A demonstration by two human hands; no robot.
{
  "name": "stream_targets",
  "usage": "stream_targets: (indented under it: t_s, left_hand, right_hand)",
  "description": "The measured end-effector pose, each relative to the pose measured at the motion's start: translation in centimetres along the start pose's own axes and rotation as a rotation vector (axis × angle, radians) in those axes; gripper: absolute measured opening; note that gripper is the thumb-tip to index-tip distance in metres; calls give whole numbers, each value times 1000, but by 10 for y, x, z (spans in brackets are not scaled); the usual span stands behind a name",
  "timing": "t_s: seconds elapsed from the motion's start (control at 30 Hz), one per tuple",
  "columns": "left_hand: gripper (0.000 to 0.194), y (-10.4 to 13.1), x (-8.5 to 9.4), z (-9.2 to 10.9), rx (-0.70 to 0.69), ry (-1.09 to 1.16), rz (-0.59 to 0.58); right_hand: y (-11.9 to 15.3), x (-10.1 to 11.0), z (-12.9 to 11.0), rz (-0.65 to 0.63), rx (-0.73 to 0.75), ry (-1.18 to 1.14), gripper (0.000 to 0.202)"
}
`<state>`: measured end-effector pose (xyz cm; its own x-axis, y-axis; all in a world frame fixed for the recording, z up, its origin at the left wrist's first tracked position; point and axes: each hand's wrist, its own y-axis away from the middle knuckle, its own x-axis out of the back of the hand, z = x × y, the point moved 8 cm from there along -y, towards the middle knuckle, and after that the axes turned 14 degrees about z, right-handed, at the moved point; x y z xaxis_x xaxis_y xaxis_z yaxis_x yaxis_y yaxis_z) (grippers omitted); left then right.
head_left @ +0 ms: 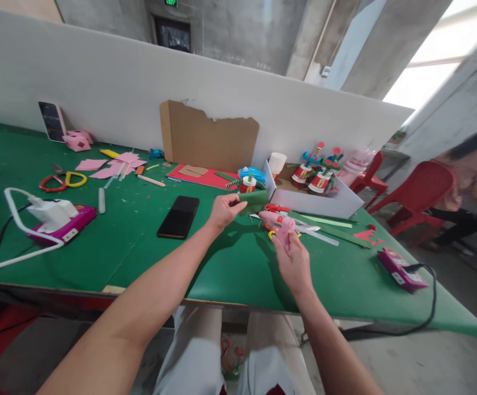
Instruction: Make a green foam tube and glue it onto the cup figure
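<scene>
My left hand [225,211] pinches the near end of a strip of green paper [255,202], held up above the table. My right hand [293,258] is wrapped round the handle of a pink hot glue gun [278,220]. The gun's nozzle points left, close to the underside of the green paper; whether they touch, I cannot tell. Just behind the paper stands a small red and white paper cup figure [247,185] with striped arms. Scissors with red and yellow handles lie partly hidden under the gun, beside clear glue sticks [323,237].
A white box [316,203] with cup figures stands at the back right. A black phone [178,217] lies left of my hands. Purple power strips [403,269] sit at both sides, with cords. Scissors [63,182] and pink paper lie left. A person sits far right by a red chair [421,189].
</scene>
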<state>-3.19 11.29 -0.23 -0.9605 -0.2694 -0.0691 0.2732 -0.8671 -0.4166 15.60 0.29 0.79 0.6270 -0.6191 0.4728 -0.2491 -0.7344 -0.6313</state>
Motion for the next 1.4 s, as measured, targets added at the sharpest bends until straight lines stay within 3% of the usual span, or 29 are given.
stream_targets:
  t_s: [1.13, 1.4]
  left_hand:
    - [36, -1, 0, -1, -6, -1, -6]
    - [35, -1, -1, -3, 15, 28, -9]
  right_hand:
    - [5, -8, -5, -26, -16, -36, 40]
    - [-1, 7, 2, 58, -40, 19, 36]
